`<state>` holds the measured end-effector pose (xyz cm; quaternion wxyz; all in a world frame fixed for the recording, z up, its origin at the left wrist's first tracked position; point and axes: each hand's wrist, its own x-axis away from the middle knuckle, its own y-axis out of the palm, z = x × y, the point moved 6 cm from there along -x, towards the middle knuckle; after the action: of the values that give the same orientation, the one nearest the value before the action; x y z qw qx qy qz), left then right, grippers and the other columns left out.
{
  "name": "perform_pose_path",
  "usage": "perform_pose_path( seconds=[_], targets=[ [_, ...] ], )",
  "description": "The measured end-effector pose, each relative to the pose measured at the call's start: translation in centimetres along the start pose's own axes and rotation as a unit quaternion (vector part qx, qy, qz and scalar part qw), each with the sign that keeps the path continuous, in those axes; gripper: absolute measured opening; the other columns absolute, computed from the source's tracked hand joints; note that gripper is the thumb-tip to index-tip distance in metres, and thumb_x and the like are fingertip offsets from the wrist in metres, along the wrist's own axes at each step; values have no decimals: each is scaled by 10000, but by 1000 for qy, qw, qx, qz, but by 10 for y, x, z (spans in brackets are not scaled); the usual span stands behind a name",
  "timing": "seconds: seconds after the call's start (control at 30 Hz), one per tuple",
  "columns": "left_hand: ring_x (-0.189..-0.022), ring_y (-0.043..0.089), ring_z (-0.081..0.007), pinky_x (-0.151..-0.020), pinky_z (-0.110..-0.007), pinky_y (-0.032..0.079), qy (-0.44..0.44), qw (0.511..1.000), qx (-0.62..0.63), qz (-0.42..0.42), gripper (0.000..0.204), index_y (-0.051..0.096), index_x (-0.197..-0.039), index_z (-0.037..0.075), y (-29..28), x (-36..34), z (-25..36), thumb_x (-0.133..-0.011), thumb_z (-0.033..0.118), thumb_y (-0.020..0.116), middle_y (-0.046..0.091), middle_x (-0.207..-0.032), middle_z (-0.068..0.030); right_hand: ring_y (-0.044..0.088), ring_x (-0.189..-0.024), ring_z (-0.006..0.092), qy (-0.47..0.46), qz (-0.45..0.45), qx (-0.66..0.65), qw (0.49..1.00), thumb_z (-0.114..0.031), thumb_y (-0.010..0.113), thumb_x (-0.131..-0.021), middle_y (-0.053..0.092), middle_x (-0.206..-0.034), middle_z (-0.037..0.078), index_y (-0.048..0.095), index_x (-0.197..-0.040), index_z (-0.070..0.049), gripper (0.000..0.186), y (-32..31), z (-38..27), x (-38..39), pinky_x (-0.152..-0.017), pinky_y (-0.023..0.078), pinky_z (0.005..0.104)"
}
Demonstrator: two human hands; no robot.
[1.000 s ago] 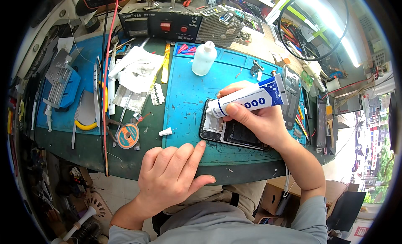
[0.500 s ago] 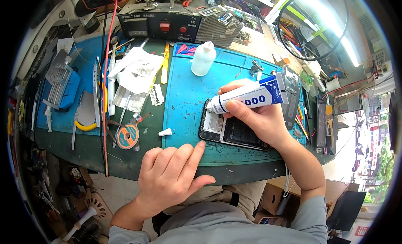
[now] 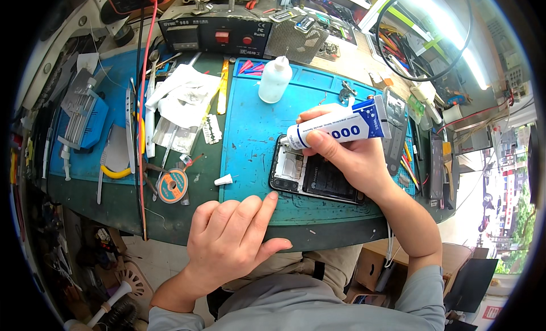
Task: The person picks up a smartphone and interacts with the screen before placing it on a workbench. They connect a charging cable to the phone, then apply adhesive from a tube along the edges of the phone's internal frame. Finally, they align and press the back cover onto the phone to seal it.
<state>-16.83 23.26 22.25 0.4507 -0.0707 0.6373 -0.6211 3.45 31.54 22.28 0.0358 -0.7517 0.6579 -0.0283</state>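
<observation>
My right hand (image 3: 364, 163) is closed round a white and blue glue tube (image 3: 307, 128), thumb in front and fingers behind. The tube tilts down to the left, its nozzle end over the upper left part of an opened phone (image 3: 289, 166); the tip itself is hard to make out. Inside the phone a black battery and a pale metal section show, partly covered by my right hand. My left hand (image 3: 230, 240) has its fingers stretched and thumb apart, the index fingertip at the phone's lower left corner. A small white cap (image 3: 223, 180) lies left of the phone.
The phone rests on a blue mat (image 3: 250, 126). A translucent squeeze bottle (image 3: 274, 81) stands behind it. White tissues (image 3: 185, 92), a razor blade (image 3: 212, 129) and an orange wire spool (image 3: 172, 186) lie to the left. A black control box (image 3: 213, 38) stands at the back.
The tube's nozzle end has shifted slightly up, along the phone's left edge, and the tube has turned a little in my right hand. My left hand stays in place.
</observation>
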Motion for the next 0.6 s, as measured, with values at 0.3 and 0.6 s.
perform_pose_path(
  seconds=[0.3, 0.6],
  targets=[
    [-853, 535, -164, -796, -349, 417, -1, 1000, -5, 0, 574, 725, -1175, 80, -1, -1, 0, -951, 577, 545, 600, -1039, -12, 660, -927, 96, 3, 4, -2, 1000, -214, 776, -917, 711, -1017, 43, 665, -1174, -26, 338, -1, 0, 1, -811, 547, 258],
    [-851, 533, -164, -795, -349, 415, -1, 1000, -6, 1, 577, 725, -1175, 75, -1, -1, 0, -954, 576, 541, 599, -1036, -12, 653, -923, 89, 12, -12, -1, 1000, -216, 780, -913, 704, -1008, 38, 660, -1170, -17, 346, 3, -2, 3, -801, 548, 262]
  ],
)
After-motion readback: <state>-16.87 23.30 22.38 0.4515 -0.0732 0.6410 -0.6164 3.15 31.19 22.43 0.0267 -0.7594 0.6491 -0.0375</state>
